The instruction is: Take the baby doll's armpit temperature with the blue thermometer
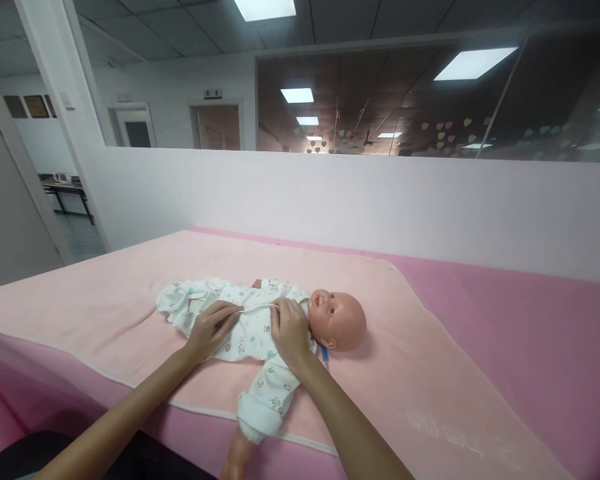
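A baby doll (pixel 347 323) lies on its back with its head to the right, dressed in a white printed baby outfit (pixel 250 343). One sleeve reaches toward me, its cuff folded back above the doll's bare hand. Across the chest runs a pale edge or tie (pixel 257 307), stretched between my two hands; which of these it is I cannot tell. My left hand (pixel 215 328) pinches its left end over the belly. Up by the collar, my right hand (pixel 289 328) has its fingers closed on the cloth, partly hiding it. A small blue piece (pixel 325 353) shows below the doll's neck.
Under the doll spreads a peach blanket (pixel 410 373) over a pink cover (pixel 520 320). A low white wall (pixel 355 207) with glass above stands behind the table. To the far left, a doorway shows a dark-legged table (pixel 67 188).
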`<state>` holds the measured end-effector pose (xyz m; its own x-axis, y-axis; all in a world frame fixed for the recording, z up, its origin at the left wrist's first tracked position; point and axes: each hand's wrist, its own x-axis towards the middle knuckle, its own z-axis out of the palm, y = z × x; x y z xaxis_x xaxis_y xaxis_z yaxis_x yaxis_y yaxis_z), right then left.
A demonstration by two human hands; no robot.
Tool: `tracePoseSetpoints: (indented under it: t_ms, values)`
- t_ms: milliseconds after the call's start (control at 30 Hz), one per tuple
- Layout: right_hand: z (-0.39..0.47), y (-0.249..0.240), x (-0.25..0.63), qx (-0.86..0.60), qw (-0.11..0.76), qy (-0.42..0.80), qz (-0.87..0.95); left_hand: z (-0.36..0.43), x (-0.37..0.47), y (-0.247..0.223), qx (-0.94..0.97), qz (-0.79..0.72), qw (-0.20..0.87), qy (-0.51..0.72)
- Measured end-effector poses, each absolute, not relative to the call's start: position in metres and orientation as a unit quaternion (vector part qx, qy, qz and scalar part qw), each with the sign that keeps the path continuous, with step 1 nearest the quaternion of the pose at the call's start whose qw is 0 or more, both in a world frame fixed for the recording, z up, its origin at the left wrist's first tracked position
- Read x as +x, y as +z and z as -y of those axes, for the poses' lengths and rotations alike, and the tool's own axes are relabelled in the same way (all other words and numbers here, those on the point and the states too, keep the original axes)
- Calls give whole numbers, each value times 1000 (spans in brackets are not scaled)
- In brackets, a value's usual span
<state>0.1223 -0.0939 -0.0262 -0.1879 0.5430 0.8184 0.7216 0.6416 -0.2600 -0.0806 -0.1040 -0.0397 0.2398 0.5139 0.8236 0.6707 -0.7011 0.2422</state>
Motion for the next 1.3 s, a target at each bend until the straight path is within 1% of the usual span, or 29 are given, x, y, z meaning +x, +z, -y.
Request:
tracePoseSetpoints:
  t_ms: [433, 633, 767, 1000, 1300]
  values:
    - [93, -26, 122, -413, 491, -85, 762, 104, -77, -42, -757, 355, 178, -519]
    - [95, -26, 122, -416, 486, -72, 765, 105, -77, -42, -754, 356, 200, -515]
    - [95, -25, 123, -418, 485, -70, 765, 107, -74, -40, -753, 368, 192, -511]
    - [94, -26, 122, -416, 482, -69, 768, 111, -75, -38, -776, 373, 134, -491]
    - [97, -25, 123, -420, 474, -61, 771, 108, -78, -38, -785, 378, 163, -463]
